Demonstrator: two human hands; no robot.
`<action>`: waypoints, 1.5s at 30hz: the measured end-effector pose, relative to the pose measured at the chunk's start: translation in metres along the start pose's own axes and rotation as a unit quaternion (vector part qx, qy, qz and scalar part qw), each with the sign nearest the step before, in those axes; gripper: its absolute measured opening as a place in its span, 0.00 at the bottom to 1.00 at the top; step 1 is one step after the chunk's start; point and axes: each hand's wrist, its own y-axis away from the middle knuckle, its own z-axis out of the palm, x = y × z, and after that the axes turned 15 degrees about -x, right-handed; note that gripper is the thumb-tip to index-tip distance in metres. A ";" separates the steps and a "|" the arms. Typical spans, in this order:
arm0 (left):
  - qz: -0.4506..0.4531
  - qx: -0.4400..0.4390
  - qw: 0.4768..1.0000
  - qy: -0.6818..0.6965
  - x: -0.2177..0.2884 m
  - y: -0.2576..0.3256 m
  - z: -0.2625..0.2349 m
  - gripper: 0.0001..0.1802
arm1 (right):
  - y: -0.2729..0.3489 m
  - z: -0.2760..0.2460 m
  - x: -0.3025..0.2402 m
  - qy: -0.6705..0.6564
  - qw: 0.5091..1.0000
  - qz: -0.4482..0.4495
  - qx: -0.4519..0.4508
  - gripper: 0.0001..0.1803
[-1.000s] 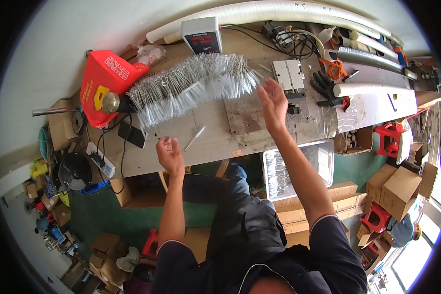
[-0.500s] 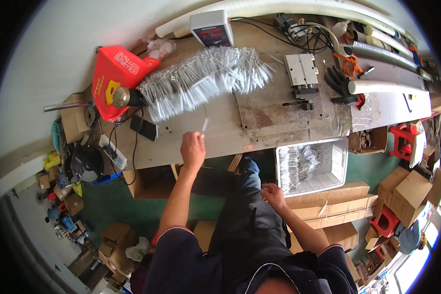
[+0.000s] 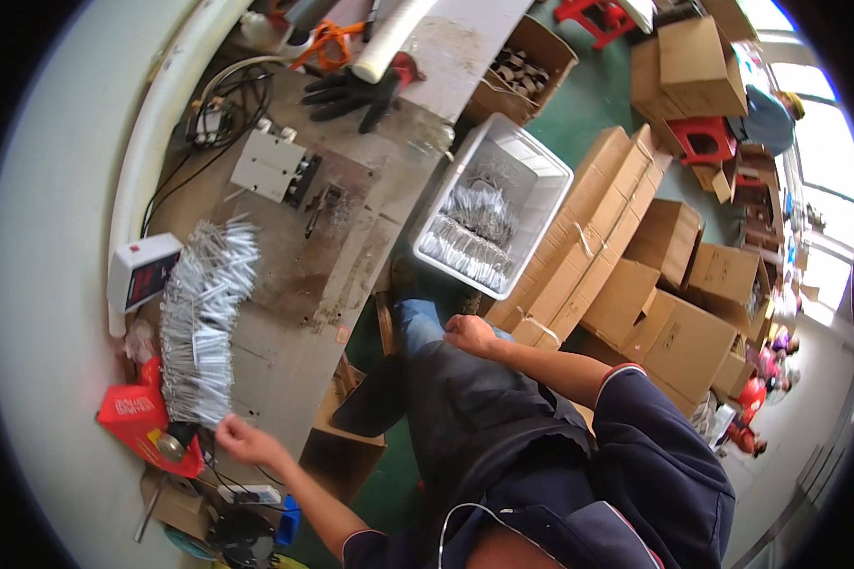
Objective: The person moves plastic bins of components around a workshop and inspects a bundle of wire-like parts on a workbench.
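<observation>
A long heap of thin silvery wire pieces with whitish ends (image 3: 199, 332) lies along the bench at the left. My left hand (image 3: 247, 442) is at the heap's near end, its fingertips pinched together. Whatever they grip there is too small to make out. My right hand (image 3: 473, 336) rests by my knee, fingers curled closed, and its inside is hidden. Beyond that hand stands a white plastic bin (image 3: 533, 156), partly filled with rows of similar wire pieces (image 3: 474, 228).
The bench (image 3: 285, 346) carries a metal fixture (image 3: 273, 169), a black glove (image 3: 351, 97) and a grey display box (image 3: 144, 270). A red container (image 3: 133, 408) sits past the heap's near end. Long cartons (image 3: 588, 237) and stacked boxes (image 3: 669, 332) stand on the right.
The view has swung round to the right. My left hand has moved from over the bench, where it held a small whitish slender piece, to the heap's end. My right hand stays by my knee.
</observation>
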 end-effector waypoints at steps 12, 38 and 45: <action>0.053 -0.487 0.862 0.132 0.194 0.107 0.125 0.13 | 0.028 -0.017 0.125 -0.250 0.954 0.127 0.103 0.19; 0.244 -0.559 0.779 -0.143 0.137 0.214 0.854 0.31 | -0.375 -0.224 0.418 -0.051 0.891 0.062 0.447 0.20; 0.310 -0.573 0.728 -0.216 0.154 0.253 0.872 0.32 | -0.404 -0.242 0.433 -0.013 0.905 0.060 0.421 0.14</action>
